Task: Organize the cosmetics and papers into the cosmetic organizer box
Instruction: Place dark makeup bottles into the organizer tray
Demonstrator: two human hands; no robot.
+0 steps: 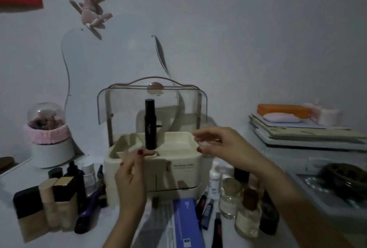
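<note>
The cream cosmetic organizer box point(184, 176) stands at the table's middle with its clear lid point(123, 106) swung up. My left hand point(130, 180) pinches the base of a black tube point(150, 124), which stands upright over the box's top compartments. My right hand point(220, 144) hovers at the box's right rim with relaxed fingers and holds nothing. A blue leaflet point(185, 222) and a printed paper point(156, 226) lie in front of the box. Foundation bottles point(49, 202) and a purple tube point(89, 214) stand on the left, and glass bottles point(246, 212) on the right.
A clear mirror point(111, 59) leans on the wall behind the box. A domed jar with a pink band point(47, 130) stands at the left. At the right are a stack of books and cases point(297, 130) and a tray point(317, 194).
</note>
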